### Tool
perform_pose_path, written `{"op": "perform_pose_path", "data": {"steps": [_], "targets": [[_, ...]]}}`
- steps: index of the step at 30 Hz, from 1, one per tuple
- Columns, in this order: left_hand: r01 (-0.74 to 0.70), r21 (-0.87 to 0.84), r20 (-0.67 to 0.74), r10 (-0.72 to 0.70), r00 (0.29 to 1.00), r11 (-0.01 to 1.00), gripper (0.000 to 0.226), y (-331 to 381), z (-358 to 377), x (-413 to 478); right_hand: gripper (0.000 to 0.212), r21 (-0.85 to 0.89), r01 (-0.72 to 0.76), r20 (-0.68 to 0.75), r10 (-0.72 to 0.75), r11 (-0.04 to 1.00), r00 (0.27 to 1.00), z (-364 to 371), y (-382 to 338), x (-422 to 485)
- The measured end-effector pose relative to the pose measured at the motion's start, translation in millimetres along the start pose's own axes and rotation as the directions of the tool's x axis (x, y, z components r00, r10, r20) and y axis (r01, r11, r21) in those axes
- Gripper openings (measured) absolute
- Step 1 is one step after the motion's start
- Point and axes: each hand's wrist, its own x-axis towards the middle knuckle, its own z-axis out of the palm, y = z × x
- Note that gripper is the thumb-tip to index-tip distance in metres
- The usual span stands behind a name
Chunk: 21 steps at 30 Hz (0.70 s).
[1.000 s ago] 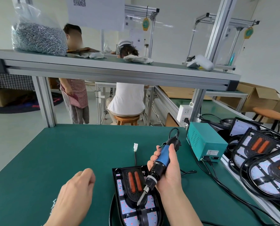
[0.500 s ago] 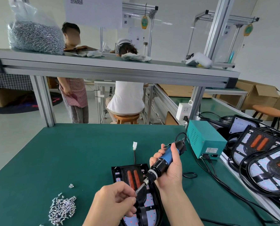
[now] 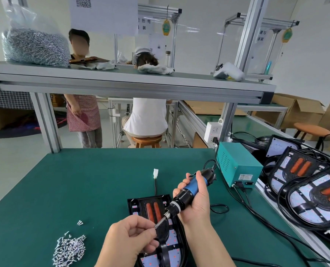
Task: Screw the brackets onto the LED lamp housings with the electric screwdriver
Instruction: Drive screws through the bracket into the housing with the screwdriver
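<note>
While right hand [image 3: 196, 207] wraps the blue-and-black electric screwdriver [image 3: 189, 190], tilted down-left, left hand [image 3: 129, 239] curls and pinches its steel bit tip; any screw there is too small to tell. Black plastic LED lamp housing [image 3: 139, 205], two orange ribs, lies flat on green table [image 3: 83, 180] under both hands. Shiny screws [image 3: 69, 249] heaped left.

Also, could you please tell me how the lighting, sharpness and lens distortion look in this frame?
Head view: soft, even light, only faint shadows by the left hand and right hand; head view: the wide angle leans the frame post and stretches the lamp housings at the right edge; head view: the bit of the electric screwdriver looks slightly soft.
</note>
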Motion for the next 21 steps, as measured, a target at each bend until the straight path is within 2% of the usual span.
{"op": "perform_pose_path", "data": {"steps": [3,12,21], "targets": [[-0.013,0.002,-0.030,0.013,0.999,1.000,0.010,-0.2,0.8,1.2,0.027,-0.006,0.007,-0.002,-0.007,1.000,1.000,-0.7,0.2,0.8],[-0.067,0.168,-0.071,0.080,0.994,0.984,0.016,-7.9,1.2,4.0,0.027,-0.020,0.019,-0.014,-0.020,1.000,1.000,-2.1,0.3,0.8],[-0.068,0.105,-0.080,0.076,0.994,0.992,0.013,-8.2,2.2,3.7,0.026,-0.033,0.029,-0.030,-0.030,0.999,0.999,-0.8,1.5,0.1]]}}
